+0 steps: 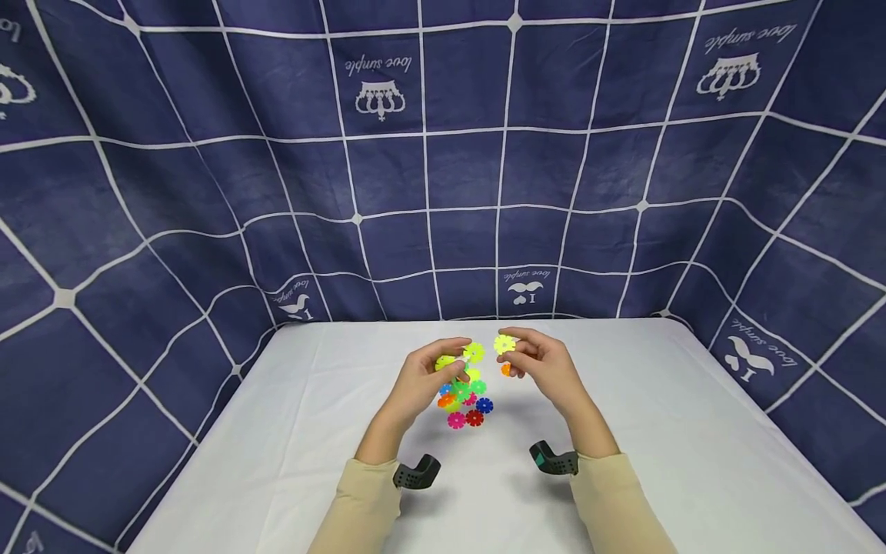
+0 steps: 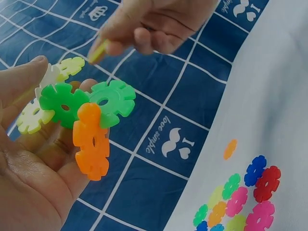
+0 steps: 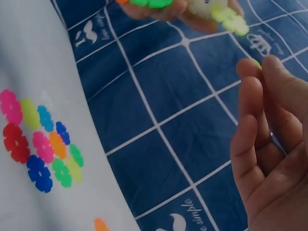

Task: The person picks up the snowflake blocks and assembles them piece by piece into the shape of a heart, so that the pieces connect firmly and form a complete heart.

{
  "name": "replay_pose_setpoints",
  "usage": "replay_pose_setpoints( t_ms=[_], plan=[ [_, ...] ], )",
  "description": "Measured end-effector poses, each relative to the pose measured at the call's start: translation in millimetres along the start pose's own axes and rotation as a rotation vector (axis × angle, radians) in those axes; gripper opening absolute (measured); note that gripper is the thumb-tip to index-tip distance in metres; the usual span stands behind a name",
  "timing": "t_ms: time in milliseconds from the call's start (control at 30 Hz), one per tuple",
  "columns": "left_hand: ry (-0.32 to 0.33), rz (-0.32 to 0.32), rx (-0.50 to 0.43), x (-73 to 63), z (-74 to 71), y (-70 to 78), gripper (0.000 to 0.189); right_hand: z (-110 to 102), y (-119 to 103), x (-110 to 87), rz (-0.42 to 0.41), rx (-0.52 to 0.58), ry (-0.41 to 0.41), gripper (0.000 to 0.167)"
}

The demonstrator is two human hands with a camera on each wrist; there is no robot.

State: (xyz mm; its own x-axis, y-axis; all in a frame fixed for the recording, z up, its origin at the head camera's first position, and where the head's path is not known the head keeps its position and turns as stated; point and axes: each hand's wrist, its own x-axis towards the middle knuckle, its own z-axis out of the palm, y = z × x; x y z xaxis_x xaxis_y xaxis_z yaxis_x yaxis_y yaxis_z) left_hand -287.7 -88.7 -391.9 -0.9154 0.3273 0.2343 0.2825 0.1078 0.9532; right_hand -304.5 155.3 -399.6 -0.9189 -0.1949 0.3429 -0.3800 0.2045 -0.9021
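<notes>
My left hand (image 1: 418, 377) holds a cluster of notched plastic snowflake discs joined at their slots. In the left wrist view the cluster has a green disc (image 2: 53, 98), a lighter green disc (image 2: 124, 96), an orange disc (image 2: 85, 154), a whitish disc (image 2: 44, 83) partly behind the thumb, and yellow discs (image 2: 72, 66) at its far side. To the right, my right hand (image 1: 554, 369) pinches a single yellow snowflake disc (image 1: 504, 338) between thumb and fingertips. That disc is apart from the cluster, a short gap away. Both hands are raised over the white table.
Several loose discs lie in a group on the white tabletop (image 1: 277, 462), among them a red disc (image 3: 17, 151), a dark blue disc (image 3: 36, 168) and a pink disc (image 3: 9, 103). One orange disc (image 2: 230, 149) lies apart from them. A blue checked curtain (image 1: 464, 177) surrounds the table's back and sides.
</notes>
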Motion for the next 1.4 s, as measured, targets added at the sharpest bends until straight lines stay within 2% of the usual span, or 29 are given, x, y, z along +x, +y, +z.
replay_pose_setpoints(
  t_ms=[133,367,600,900,1000,1200,1400],
  plan=[
    [-0.005,0.009,0.018,-0.1,0.5,1.0,0.035,-1.4,-6.0,-1.1,-0.012,0.024,-0.023,0.033],
    [-0.011,-0.022,0.024,-0.4,1.7,0.9,0.034,0.2,-11.5,-2.8,0.014,-0.045,-0.095,0.027],
    [-0.024,-0.028,0.046,0.3,0.7,-2.7,0.033,0.5,-12.4,-3.7,0.019,-0.044,-0.135,0.028],
    [-0.035,-0.022,0.109,0.0,-1.8,-3.0,0.03,-1.0,-13.2,-5.5,-0.023,-0.014,-0.218,0.023],
    [-0.032,-0.018,0.102,-0.8,-2.1,-2.2,0.031,0.9,-12.5,-5.6,-0.042,-0.022,-0.206,0.025],
    [-0.007,0.012,0.093,-0.5,-2.0,-1.5,0.03,6.8,-10.9,-4.2,-0.068,-0.055,-0.114,0.024],
    [-0.017,0.011,0.077,-0.2,-2.4,-1.4,0.029,5.8,-11.8,-5.2,-0.106,-0.081,-0.114,0.025]
  ],
)
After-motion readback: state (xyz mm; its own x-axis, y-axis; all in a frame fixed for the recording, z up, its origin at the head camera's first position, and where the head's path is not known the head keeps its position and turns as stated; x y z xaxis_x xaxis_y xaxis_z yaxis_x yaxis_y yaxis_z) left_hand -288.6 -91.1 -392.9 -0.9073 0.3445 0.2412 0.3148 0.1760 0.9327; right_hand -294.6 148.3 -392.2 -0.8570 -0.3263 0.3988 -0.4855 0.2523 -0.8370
